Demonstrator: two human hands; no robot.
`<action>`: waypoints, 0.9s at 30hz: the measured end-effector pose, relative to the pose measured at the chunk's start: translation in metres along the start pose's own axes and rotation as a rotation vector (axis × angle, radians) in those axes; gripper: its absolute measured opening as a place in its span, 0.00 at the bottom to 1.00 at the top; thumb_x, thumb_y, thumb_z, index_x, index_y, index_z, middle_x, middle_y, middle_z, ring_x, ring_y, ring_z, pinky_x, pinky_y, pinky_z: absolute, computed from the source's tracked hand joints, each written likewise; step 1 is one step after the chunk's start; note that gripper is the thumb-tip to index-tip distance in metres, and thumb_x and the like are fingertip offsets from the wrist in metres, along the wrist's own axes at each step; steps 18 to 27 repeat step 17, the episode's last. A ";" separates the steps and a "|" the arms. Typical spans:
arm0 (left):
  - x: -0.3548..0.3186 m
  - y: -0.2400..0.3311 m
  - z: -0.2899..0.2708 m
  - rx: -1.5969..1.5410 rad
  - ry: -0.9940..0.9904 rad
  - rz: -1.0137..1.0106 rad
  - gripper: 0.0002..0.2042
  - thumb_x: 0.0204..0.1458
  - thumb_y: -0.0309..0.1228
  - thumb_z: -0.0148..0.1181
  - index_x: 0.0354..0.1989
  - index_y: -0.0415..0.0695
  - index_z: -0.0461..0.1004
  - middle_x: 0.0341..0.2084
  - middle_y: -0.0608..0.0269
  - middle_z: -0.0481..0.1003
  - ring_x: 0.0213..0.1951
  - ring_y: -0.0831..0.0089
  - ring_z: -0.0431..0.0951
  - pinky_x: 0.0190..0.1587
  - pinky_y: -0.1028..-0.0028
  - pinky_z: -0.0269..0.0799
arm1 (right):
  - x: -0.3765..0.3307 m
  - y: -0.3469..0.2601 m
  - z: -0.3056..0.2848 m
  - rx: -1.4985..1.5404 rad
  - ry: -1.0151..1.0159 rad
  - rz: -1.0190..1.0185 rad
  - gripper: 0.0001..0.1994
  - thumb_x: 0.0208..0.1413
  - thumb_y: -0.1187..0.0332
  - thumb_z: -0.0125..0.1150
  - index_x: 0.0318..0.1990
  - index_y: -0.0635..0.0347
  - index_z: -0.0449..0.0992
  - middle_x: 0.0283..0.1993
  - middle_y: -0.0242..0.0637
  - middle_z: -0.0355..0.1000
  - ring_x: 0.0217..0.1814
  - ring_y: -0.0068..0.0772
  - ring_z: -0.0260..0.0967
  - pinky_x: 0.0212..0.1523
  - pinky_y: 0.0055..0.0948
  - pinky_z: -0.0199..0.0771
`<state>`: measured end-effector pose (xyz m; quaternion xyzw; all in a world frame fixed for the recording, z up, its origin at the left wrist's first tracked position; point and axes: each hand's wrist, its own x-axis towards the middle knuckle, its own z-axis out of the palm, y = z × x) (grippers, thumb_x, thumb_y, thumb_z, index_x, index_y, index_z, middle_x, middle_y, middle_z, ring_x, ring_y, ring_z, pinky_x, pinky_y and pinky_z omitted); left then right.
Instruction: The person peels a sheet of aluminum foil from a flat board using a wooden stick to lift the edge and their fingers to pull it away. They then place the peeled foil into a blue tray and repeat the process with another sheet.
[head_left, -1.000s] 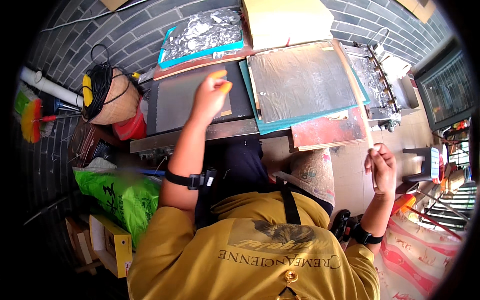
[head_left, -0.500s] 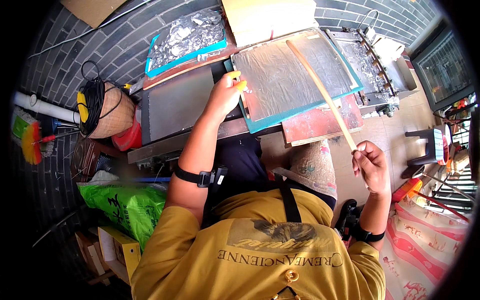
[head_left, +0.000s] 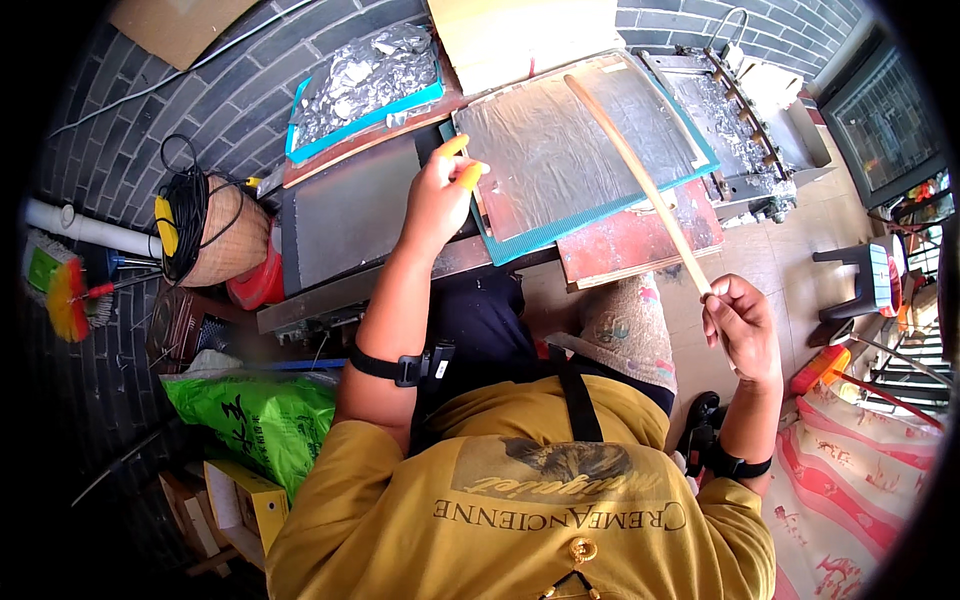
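Note:
My left hand [head_left: 440,192] reaches forward and grips a small yellow-handled tool [head_left: 462,172] at the left edge of a foil-covered board [head_left: 560,150] with a teal rim. My right hand [head_left: 742,325] is closed on the near end of a long thin wooden stick [head_left: 640,180]. The stick slants up and left across the foil board. A dark flat slab [head_left: 345,215] lies just left of my left hand on the workbench.
Another teal tray of crumpled foil [head_left: 365,80] lies at the back. A red plank [head_left: 640,240] sticks out under the foil board, a metal rack [head_left: 740,130] stands right. A basket with black cable [head_left: 205,235], a green bag [head_left: 255,420] and a stool [head_left: 865,275] surround me.
The stick has swung into view and now slants across the foil board, held in my right hand. My left hand shifted right from the dark slab to the board's edge.

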<state>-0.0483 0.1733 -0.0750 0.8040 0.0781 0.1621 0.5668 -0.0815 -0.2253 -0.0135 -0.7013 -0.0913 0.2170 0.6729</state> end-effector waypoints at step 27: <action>-0.032 0.040 -0.001 0.913 -0.075 0.627 0.20 0.50 0.29 0.56 0.54 0.45 0.69 0.43 0.53 0.75 0.48 0.59 0.73 0.55 0.65 0.63 | 0.026 0.005 0.022 -0.039 -0.046 0.004 0.04 0.59 0.71 0.52 0.35 0.63 0.68 0.21 0.28 0.64 0.20 0.16 0.59 0.20 0.16 0.60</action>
